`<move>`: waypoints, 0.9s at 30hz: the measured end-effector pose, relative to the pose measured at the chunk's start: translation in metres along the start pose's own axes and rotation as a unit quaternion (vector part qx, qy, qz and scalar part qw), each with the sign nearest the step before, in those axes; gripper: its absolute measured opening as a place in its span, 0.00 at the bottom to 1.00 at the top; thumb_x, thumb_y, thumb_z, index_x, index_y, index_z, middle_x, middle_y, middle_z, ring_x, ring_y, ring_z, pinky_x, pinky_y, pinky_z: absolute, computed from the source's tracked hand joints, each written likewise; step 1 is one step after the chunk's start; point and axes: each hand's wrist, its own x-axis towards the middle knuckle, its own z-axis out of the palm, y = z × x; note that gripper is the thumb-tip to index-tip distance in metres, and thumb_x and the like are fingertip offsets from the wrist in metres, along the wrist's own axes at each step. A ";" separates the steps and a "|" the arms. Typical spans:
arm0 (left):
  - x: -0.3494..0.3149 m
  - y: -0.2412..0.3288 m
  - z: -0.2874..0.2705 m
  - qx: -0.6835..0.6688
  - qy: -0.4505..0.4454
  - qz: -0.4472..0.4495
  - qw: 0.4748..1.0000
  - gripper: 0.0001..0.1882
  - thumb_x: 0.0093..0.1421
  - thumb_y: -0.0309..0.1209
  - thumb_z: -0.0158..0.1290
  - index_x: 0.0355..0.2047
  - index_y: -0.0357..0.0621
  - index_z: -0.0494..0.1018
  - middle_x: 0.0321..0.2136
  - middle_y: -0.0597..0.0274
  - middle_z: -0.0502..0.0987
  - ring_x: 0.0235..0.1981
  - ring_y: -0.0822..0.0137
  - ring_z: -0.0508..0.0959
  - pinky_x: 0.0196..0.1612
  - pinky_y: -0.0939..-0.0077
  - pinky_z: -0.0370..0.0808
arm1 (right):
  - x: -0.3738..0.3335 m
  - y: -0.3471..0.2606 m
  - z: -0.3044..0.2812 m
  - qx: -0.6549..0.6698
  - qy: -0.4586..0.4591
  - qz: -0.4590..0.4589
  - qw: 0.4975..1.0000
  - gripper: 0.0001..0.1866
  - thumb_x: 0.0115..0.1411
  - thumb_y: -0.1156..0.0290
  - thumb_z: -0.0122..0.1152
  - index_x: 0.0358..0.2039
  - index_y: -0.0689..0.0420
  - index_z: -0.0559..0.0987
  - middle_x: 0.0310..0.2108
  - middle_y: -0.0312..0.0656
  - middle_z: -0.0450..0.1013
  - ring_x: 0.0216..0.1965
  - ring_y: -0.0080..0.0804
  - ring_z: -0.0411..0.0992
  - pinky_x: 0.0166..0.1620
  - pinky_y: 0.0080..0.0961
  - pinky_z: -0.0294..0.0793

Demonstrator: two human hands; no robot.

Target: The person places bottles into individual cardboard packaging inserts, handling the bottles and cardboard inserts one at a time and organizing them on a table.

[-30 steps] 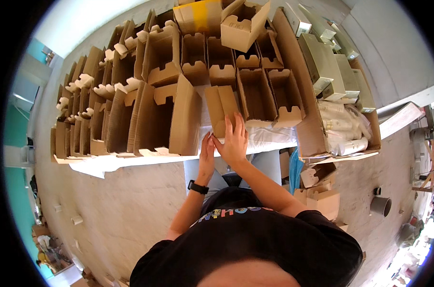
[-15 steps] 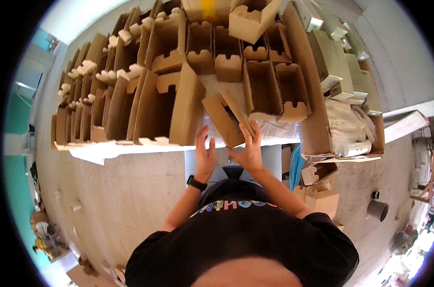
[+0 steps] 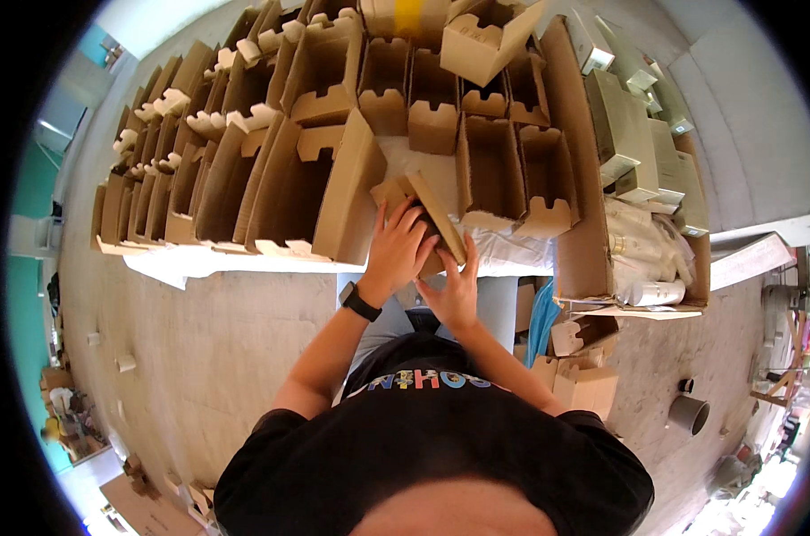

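A small brown cardboard box [image 3: 436,212] is tilted in front of me at the table's near edge, its long flap standing up on the right. My left hand [image 3: 398,248], with a black watch on the wrist, lies over its left side, fingers bent at the opening. My right hand [image 3: 451,290] grips the box's near right end, with the fingertips on the flap and the thumb beneath. The inside of the box is mostly hidden by my left fingers.
Rows of open cardboard boxes [image 3: 284,192] stand close on the left and behind. Two open boxes [image 3: 492,170] are right of my hands. A large carton [image 3: 583,161] at the right holds pale boxes and wrapped bottles [image 3: 646,246]. More small boxes [image 3: 583,384] lie below the table.
My left hand has moved right and forward from beside the box onto its opening. The right hand stays on the near end, slightly lower.
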 end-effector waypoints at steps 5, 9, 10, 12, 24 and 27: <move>0.001 0.000 -0.006 -0.051 0.051 -0.019 0.997 0.13 0.60 0.36 0.53 0.33 0.36 0.71 0.44 0.51 0.70 0.54 0.51 0.68 0.64 0.39 0.49 | 0.012 -0.018 -0.017 -0.003 -0.003 -0.048 0.999 0.35 0.35 0.69 0.75 0.49 0.55 0.74 0.61 0.56 0.57 0.59 0.57 0.59 0.58 0.48 0.61; 0.011 0.014 -0.039 -0.114 0.112 -0.002 0.987 0.12 0.59 0.35 0.54 0.30 0.38 0.69 0.40 0.52 0.69 0.51 0.52 0.70 0.66 0.41 0.42 | 0.035 -0.046 -0.054 0.010 -0.018 -0.092 0.996 0.35 0.34 0.70 0.74 0.48 0.55 0.75 0.61 0.56 0.57 0.59 0.57 0.59 0.58 0.48 0.62; 0.019 0.021 -0.052 -0.128 0.128 0.006 0.984 0.11 0.59 0.34 0.54 0.29 0.38 0.69 0.40 0.52 0.69 0.50 0.52 0.70 0.67 0.41 0.40 | 0.043 -0.051 -0.063 0.008 -0.008 -0.097 0.995 0.35 0.34 0.70 0.75 0.48 0.55 0.75 0.61 0.55 0.57 0.59 0.57 0.59 0.58 0.48 0.62; 0.037 0.030 -0.072 -0.150 0.146 0.036 0.977 0.10 0.58 0.35 0.54 0.31 0.40 0.68 0.42 0.53 0.68 0.54 0.51 0.68 0.67 0.41 0.36 | 0.058 -0.060 -0.082 0.006 0.007 -0.110 0.994 0.35 0.33 0.70 0.75 0.47 0.55 0.74 0.61 0.55 0.57 0.59 0.58 0.60 0.58 0.49 0.63; 0.042 0.056 -0.070 -0.327 0.262 0.071 0.905 0.19 0.56 0.35 0.58 0.45 0.39 0.70 0.55 0.43 0.64 0.61 0.40 0.62 0.63 0.42 0.55 | 0.224 -0.056 -0.240 -0.010 0.301 -0.071 0.951 0.37 0.39 0.68 0.81 0.47 0.55 0.67 0.45 0.39 0.64 0.46 0.32 0.67 0.43 0.34 0.76; 0.026 0.061 -0.059 -0.355 0.173 0.035 0.918 0.18 0.54 0.27 0.58 0.45 0.39 0.71 0.54 0.43 0.67 0.60 0.43 0.64 0.62 0.49 0.58 | 0.312 -0.027 -0.257 -0.024 0.340 -0.116 0.933 0.35 0.40 0.61 0.81 0.45 0.57 0.70 0.48 0.46 0.66 0.49 0.42 0.66 0.49 0.36 0.72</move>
